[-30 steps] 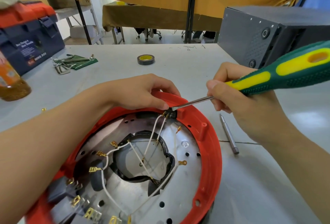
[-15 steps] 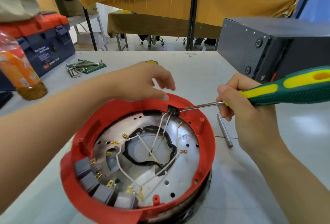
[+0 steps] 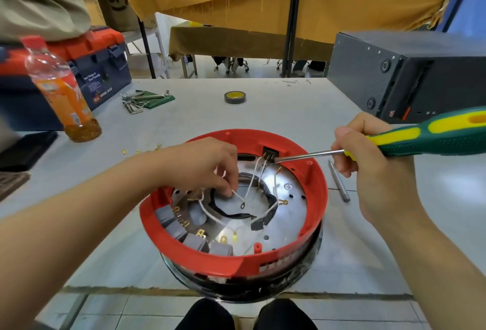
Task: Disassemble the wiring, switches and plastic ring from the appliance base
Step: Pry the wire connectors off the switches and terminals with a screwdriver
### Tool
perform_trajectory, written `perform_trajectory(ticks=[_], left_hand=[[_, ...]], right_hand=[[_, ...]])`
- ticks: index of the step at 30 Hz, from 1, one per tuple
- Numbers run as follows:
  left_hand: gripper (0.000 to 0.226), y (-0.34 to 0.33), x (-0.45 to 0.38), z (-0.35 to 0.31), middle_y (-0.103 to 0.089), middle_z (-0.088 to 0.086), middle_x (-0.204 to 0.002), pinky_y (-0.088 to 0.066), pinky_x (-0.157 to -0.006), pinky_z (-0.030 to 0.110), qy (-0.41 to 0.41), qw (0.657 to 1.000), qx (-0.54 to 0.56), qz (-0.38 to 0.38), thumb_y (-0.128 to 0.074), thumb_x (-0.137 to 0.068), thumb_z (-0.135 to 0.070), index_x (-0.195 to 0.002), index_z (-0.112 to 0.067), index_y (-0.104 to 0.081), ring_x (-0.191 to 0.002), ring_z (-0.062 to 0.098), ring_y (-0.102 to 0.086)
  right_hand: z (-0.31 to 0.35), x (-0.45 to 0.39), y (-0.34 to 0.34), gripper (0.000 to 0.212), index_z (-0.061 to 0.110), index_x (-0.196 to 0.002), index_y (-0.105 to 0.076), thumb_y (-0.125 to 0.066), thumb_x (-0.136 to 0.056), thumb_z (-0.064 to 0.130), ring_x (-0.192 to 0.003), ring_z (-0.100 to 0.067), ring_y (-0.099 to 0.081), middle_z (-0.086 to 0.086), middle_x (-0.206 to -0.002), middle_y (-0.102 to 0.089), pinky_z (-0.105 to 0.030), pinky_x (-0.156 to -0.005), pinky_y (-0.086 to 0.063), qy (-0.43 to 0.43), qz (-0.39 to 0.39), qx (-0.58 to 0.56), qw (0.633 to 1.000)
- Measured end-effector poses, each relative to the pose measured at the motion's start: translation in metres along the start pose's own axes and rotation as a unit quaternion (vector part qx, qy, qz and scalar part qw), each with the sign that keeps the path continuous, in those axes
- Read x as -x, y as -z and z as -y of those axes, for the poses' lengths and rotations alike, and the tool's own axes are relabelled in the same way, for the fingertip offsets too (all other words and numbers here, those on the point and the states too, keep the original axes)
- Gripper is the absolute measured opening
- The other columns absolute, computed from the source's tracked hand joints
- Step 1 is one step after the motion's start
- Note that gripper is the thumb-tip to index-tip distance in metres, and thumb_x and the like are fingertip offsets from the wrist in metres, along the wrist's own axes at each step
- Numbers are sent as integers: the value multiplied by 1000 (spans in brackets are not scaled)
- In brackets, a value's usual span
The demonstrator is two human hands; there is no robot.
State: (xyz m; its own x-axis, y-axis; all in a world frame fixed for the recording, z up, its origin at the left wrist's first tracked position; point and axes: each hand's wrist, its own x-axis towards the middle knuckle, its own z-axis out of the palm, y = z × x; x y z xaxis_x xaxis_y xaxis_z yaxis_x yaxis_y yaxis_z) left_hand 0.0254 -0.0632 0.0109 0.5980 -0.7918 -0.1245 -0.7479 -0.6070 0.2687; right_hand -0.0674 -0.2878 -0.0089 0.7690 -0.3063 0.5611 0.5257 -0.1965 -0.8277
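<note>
A: Where is the appliance base (image 3: 234, 264)?

B: It is set on the table (image 3: 276, 108), at the near edge. The red plastic ring (image 3: 319, 193) is still seated on top of it. One landmark can be used for all places: the small black switch (image 3: 270, 151) fitted in the far wall of the ring.

A: What is held in each hand?

B: A white wire (image 3: 238, 197) is pinched by the curled fingers of the left hand (image 3: 202, 164), down and to the left of the black switch. The green and yellow screwdriver (image 3: 410, 139) is gripped in the closed right hand (image 3: 368, 161), to the right of the switch. Its flat tip is placed just beside the switch, at its lower right corner.

A: How is this step done well?

B: It looks like the switch is being pried loose. The tip should be slid between the switch and the red wall, then tipped gently. A hard push should be avoided, because the tip could slip and the plastic could be cracked. The wire should be pulled softly and straight, so that it is not snapped.

A: What else is there?

B: Grey switch blocks (image 3: 194, 240) are lined up on the side of the ring across from the black switch. A metal rod (image 3: 339, 182) lies on the table to its right. A tape roll (image 3: 234, 96) is seen well beyond it.
</note>
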Motion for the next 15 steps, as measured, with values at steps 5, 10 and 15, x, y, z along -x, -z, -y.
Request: perform_trajectory(ticks=[5, 10, 15], left_hand=[[11, 7, 9, 4, -71, -12, -82, -45, -77, 18, -5, 987, 159, -28, -74, -80, -19, -78, -29, -73, -78, 3, -62], [9, 7, 12, 10, -73, 5, -79, -51, -72, 18, -1, 939, 334, -87, -69, -77, -11, -85, -11, -74, -75, 12, -67], [12, 11, 18, 16, -72, 5, -76, -51, -59, 16, 55, 894, 401, -191, -72, -67, -23, -77, -19, -78, -63, 10, -63]], right_hand=[[2, 2, -1, 31, 13, -56, -42, -56, -71, 35, -46, -14, -39, 0, -46, -43, -19, -47, -34, -18, -19, -23, 999], [0, 2, -3, 24, 24, -54, -51, -59, -77, 29, -51, -17, -44, 4, -51, -50, -38, -62, -36, -50, -28, -56, 997], [-3, 3, -5, 20, 25, -61, -58, -59, -81, 23, -55, -9, -54, 6, -55, -54, -44, -77, -48, -69, -22, -97, 993]])
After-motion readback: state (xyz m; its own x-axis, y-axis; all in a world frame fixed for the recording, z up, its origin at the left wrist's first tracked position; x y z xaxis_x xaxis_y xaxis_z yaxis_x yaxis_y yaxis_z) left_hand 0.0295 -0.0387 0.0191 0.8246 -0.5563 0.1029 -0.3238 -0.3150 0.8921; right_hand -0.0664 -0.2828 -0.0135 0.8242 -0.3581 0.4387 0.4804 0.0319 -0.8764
